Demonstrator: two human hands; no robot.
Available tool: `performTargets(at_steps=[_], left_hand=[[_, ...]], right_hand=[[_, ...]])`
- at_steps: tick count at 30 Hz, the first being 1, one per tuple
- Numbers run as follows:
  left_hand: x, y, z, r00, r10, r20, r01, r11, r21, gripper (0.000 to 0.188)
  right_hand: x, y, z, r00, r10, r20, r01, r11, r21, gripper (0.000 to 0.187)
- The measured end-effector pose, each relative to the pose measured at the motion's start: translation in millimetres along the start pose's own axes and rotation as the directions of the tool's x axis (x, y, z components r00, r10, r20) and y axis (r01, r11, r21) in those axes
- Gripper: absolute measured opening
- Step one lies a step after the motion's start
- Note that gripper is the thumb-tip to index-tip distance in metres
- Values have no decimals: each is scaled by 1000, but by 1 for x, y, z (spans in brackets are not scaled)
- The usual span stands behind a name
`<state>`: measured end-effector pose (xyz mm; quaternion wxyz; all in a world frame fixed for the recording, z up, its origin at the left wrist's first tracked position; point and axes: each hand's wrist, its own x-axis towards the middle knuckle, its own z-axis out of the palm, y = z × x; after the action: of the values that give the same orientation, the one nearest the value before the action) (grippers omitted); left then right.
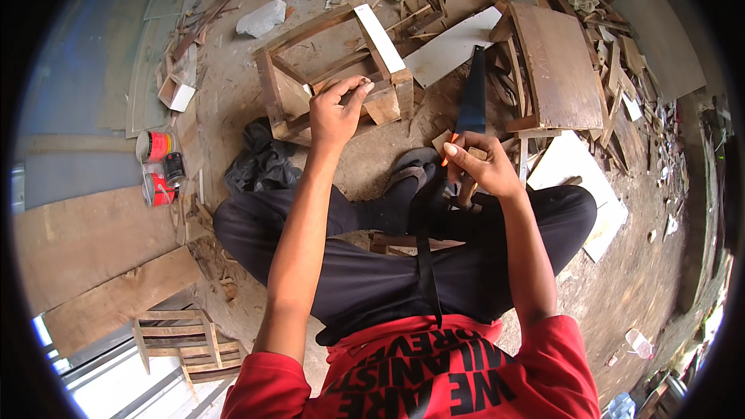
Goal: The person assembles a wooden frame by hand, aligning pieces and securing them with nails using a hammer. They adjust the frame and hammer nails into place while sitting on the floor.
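Note:
My left hand [335, 115] is raised over the near side of a wooden frame [272, 93]. Its thumb and fingers are pinched together, and anything between the tips is too small to make out. My right hand [490, 167] is closed at the orange handle [448, 149] of a handsaw, its thumb against the orange part; the fingers hide much of the grip. The dark saw blade [472, 97] points away from me, its tip between the frame and a brown wooden box [560, 66]. A white strip [379, 39] lies along the frame's right end.
Scrap wood [613, 70] is piled at the far right. White boards [450, 46] lie beyond the saw and beside my right knee. Red and black cans [159, 169] stand at left, with a black plastic bag [264, 161] near my left knee. Pale stone blocks [262, 19] lie farther off.

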<state>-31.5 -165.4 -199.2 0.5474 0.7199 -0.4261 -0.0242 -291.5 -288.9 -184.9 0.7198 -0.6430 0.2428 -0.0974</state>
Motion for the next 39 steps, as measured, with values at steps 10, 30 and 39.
performTargets(at_steps=[10, 30, 39], left_hand=[[1, 3, -4, 997, -47, 53, 48, 999, -6, 16], [-7, 5, 0, 991, -128, 27, 124, 986, 116, 23], [-9, 1, 1, 997, -68, -45, 73, 989, 132, 24]], right_hand=[[-2, -2, -4, 989, -104, -104, -12, 648, -761, 46], [67, 69, 12, 854, -360, -375, 46, 771, -636, 44], [41, 136, 19, 962, -226, -153, 2, 567, -824, 20]])
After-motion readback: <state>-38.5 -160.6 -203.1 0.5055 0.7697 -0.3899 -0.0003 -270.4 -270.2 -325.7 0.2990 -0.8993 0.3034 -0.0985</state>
